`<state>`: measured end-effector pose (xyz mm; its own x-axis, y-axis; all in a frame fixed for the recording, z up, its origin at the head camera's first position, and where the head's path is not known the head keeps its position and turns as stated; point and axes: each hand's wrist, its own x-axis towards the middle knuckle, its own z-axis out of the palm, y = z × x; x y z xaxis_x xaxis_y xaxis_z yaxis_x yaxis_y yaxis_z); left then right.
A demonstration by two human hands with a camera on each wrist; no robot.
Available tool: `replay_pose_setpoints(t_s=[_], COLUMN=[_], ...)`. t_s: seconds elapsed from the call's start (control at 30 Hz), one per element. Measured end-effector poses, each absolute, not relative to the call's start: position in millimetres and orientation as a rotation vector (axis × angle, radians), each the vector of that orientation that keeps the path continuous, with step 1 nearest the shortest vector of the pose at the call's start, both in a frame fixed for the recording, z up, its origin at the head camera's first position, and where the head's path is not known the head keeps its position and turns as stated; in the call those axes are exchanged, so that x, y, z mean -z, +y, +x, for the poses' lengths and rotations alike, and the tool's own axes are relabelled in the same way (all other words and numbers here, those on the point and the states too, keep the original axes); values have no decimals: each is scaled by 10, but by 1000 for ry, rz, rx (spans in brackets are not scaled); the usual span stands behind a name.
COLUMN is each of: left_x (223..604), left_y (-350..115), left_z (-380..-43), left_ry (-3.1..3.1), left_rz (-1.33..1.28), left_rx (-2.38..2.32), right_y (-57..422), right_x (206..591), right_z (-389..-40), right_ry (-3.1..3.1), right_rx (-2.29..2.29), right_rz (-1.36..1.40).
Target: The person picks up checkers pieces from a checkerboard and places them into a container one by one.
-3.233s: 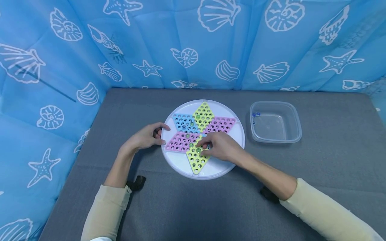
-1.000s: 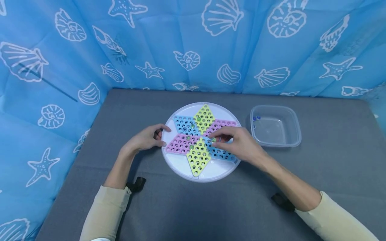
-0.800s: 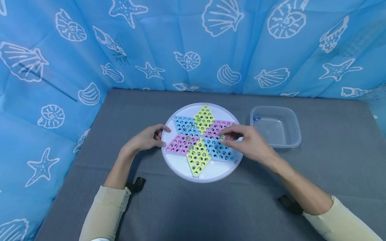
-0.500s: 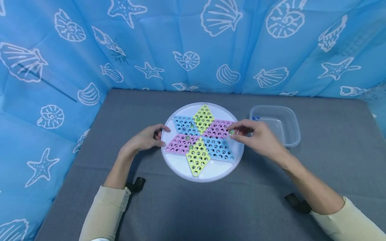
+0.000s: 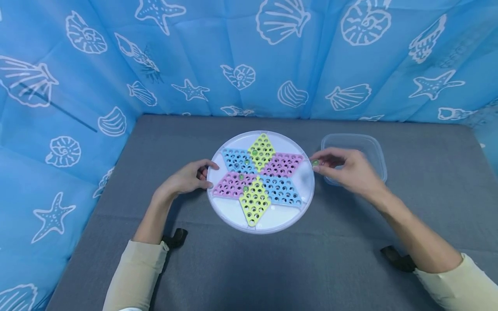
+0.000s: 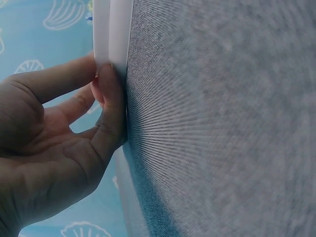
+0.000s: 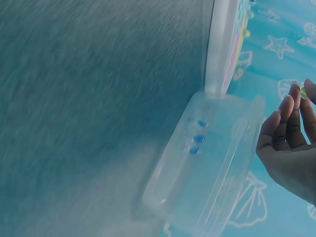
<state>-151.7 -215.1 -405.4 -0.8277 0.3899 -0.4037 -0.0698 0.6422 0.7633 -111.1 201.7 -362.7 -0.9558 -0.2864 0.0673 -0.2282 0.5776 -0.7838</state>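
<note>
1. The right hand (image 5: 352, 170) is nearly closed, pinching one green marble (image 5: 315, 163) in the air, between board (image 5: 282, 216) and tub (image 7: 182, 182).
2. The left hand (image 5: 186, 177) is half closed, gripping the board's edge.
3. More marbles (image 5: 254, 153) sit on the board; blue ones (image 7: 199, 138) lie inside the tub.
4. The step seems to be carrying; next, I think, it needs bringing over the tub and gentle release.

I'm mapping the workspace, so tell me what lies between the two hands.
The Chinese checkers board lies between them, as the head view shows: the left hand grips it; the right hand pinches a green marble.
</note>
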Motion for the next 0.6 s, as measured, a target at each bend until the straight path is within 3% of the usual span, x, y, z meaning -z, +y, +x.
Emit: replay_pose_setpoints(t_s=[0.6], left_x=[4033], left_y=[-2145], left_z=[-1516], left_ry=[2317], left_rz=[246], left_rx=[-1102], right_y=[2287], right_x=[3717], right_z=[-1166], right_ry=[2807], right_rx=[1249], right_rz=[-258])
